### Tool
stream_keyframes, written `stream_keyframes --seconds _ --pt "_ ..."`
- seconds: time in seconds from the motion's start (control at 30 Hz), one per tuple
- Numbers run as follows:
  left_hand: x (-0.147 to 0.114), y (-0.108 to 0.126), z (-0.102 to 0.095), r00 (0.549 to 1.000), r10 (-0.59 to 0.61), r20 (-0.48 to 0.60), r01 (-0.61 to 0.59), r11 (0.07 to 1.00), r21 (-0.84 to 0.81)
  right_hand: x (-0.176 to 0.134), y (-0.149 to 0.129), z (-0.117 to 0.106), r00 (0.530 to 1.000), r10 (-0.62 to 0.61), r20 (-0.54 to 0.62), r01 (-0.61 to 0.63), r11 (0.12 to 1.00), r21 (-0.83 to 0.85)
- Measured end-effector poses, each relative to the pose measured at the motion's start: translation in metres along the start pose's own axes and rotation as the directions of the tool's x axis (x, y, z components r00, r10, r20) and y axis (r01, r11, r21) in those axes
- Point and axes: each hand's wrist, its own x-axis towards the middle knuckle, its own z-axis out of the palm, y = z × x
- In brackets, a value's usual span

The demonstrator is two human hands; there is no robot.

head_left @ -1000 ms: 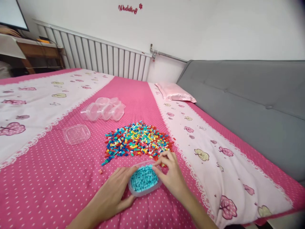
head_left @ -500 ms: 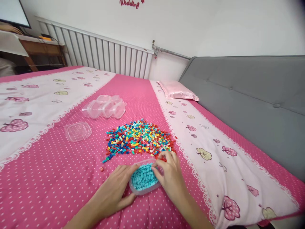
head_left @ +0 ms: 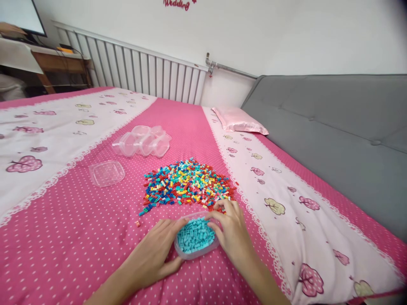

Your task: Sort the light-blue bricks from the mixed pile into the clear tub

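A pink dotted bed cover [head_left: 63, 220] is noted as the working surface. Nearest, the left end of a clear plastic tub [head_left: 197, 255] is grasped by the left hand [head_left: 160, 250]; its index finger is laid at the far rim and its thumb is set by the near corner. The right hand [head_left: 231, 228] is held at the tub's right end, with thumb and index finger bent towards each other over the rim. Whether a piece is pinched between those fingertips cannot be told.

The tub is set flat on the cover between both hands, and it is filled with small turquoise bricks [head_left: 196, 235]. One orange brick [head_left: 137, 223] is found lying alone near the left hand's fingers. Just beyond the tub, a broad heap of mixed bricks [head_left: 189, 182] is spread, in which red, blue, yellow, green and white are seen. To the left of the heap, a clear lid [head_left: 108, 173] is laid flat; behind it, several clear containers [head_left: 143, 142] are grouped together.

Farther off, a pink pillow [head_left: 240, 120] is placed against a grey padded headboard [head_left: 333, 114]. A white radiator [head_left: 136, 70] is fixed along the wall. At far left, another person's hand [head_left: 11, 29] is seen on a desk [head_left: 62, 63], below a screen [head_left: 20, 15].
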Motion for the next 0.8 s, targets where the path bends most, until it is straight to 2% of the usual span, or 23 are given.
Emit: stream_keyframes --seconds 0.13,0.37,0.67,0.8 --pt "-0.001 -0.002 0.002 1.000 -0.013 0.013 0.013 1.000 -0.006 0.001 -0.003 -0.002 0.998 0.001 0.058 -0.002 1.000 0.016" --pt "0.000 -0.002 0.002 1.000 0.003 0.030 -0.002 1.000 -0.019 0.006 -0.011 -0.001 0.996 0.037 0.087 -0.036 0.999 -0.012" --pt "0.000 0.000 0.002 0.999 -0.004 0.046 0.005 1.000 -0.020 0.006 -0.008 -0.002 0.995 -0.008 0.097 0.008 1.000 0.003" --pt "0.000 -0.001 0.002 0.999 0.001 0.044 0.000 1.000 -0.024 0.006 -0.005 -0.003 0.988 -0.052 0.143 0.048 0.999 0.025"
